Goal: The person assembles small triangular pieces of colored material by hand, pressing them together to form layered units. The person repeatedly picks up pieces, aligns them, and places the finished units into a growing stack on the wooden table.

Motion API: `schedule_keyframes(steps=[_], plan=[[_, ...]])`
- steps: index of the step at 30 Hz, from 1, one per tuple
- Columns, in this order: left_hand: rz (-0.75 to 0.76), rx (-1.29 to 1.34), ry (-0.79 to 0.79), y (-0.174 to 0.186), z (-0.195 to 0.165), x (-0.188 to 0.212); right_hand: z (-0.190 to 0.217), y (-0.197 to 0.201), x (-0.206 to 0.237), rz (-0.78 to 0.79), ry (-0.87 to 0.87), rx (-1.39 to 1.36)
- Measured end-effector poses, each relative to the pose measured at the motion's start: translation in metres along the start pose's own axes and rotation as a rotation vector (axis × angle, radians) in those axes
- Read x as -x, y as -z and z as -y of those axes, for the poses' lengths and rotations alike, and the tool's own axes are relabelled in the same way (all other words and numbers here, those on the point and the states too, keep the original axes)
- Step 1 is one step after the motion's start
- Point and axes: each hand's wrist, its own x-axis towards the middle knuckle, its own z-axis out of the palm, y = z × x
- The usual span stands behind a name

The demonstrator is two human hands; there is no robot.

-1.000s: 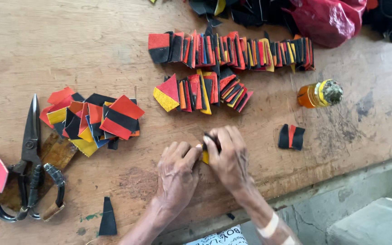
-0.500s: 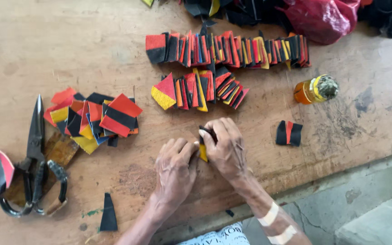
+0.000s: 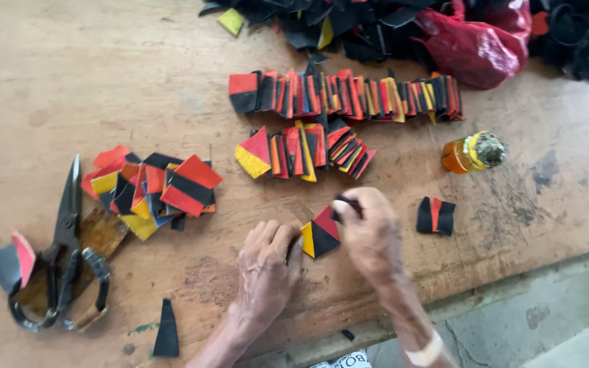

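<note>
At the far left of your wooden workbench (image 3: pixel 103 75) a black scrap with a red piece (image 3: pixel 9 260) lies touching the handles of the big black shears (image 3: pixel 63 252), which point away from you and rest partly on a brown slab (image 3: pixel 100 235). Just right of the shears sits a loose heap of red, yellow and black squares (image 3: pixel 155 187), and nearer the bench edge a lone black wedge (image 3: pixel 167 330) lies flat.

Your left hand (image 3: pixel 266 272) rests knuckles up on the bench, its fingertips closed on the yellow corner of a folded red, black and yellow piece (image 3: pixel 320 233). Your right hand (image 3: pixel 371 235) pinches the opposite, black corner of that same piece, so it sits between your hands, low over the wood.

Beyond it, a short row of folded pieces (image 3: pixel 305 150) stands overlapped on edge, and behind that a longer row (image 3: pixel 349 95). Right of your right hand lies a small black-and-red folded piece (image 3: pixel 435 216), apart from the rest. Further right, a small amber bottle (image 3: pixel 468 153) lies on its side. At the back right, a red plastic bag (image 3: pixel 475 44) sits among black offcuts (image 3: pixel 567 34).
</note>
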Motion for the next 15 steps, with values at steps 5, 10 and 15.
schedule_keyframes(steps=[5,10,15], plan=[[-0.043,-0.008,0.089,0.022,-0.003,-0.002,-0.009,0.037,0.016,0.230,-0.170,0.007],[-0.268,-0.538,0.081,0.076,0.010,-0.018,-0.022,0.031,0.010,0.139,-0.116,0.090],[-0.133,-0.354,-0.208,0.045,0.012,-0.042,-0.039,0.009,-0.025,-0.021,-0.047,0.153]])
